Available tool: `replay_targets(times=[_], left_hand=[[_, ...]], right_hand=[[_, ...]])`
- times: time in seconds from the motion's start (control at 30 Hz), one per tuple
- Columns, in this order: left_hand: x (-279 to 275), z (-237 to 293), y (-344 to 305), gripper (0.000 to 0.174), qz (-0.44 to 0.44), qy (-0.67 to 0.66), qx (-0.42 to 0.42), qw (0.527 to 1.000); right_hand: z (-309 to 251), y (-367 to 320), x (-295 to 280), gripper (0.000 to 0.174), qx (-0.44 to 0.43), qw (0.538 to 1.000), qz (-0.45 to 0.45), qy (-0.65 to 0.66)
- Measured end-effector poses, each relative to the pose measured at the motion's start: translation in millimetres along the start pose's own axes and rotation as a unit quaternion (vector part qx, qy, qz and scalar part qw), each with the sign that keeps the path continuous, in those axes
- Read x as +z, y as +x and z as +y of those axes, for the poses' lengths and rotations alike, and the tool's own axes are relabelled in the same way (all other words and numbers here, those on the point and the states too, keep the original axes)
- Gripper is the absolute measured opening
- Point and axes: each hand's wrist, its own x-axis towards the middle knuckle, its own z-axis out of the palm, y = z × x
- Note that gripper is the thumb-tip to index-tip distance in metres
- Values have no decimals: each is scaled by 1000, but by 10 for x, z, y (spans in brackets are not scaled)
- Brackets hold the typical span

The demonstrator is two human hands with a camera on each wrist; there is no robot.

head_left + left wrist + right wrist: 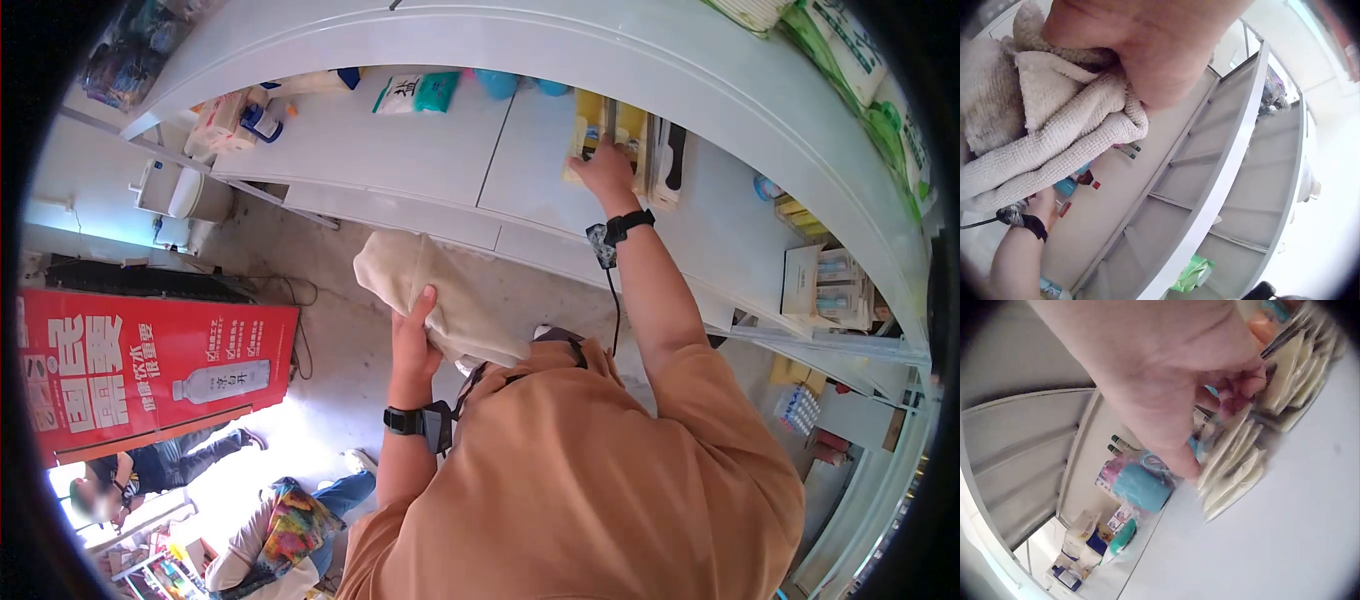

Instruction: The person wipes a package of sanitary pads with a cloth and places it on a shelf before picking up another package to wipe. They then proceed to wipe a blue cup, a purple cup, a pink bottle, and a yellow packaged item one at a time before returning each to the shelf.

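Observation:
My left hand grips a folded beige terry towel out in front of the shelf, with the thumb lying over its upper face. In the left wrist view the thick folds of the towel hang beside the palm. On the shelf, my right hand reaches into a row of flat, cream-coloured items in clear wrapping. Its thumb rests against one side of a stack of these packets, and curled fingers sit at the other side. Part of the stack is hidden under the hand.
More wrapped packets stand beside the right hand. Along the shelf are a white-and-green bag, a dark blue bottle and a blue wrapped item. An upper shelf edge overhangs. A red cabinet and two people are at left.

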Motion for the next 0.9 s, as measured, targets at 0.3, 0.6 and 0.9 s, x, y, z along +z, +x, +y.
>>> replay_targets(times=[0.3,0.6,0.9], left_hand=[[-125,-59,-122,57,6,-9,-16,1000],[-246,56,-151,60,-3,33,-25,999],[-189,152,63,59,-57,31,-50,997]], right_hand=[[5,170,-114,64,39,985,-164,36],[53,224,-62,69,58,997,-52,-14],[135,-854,-162,59,-172,941,175,234]])
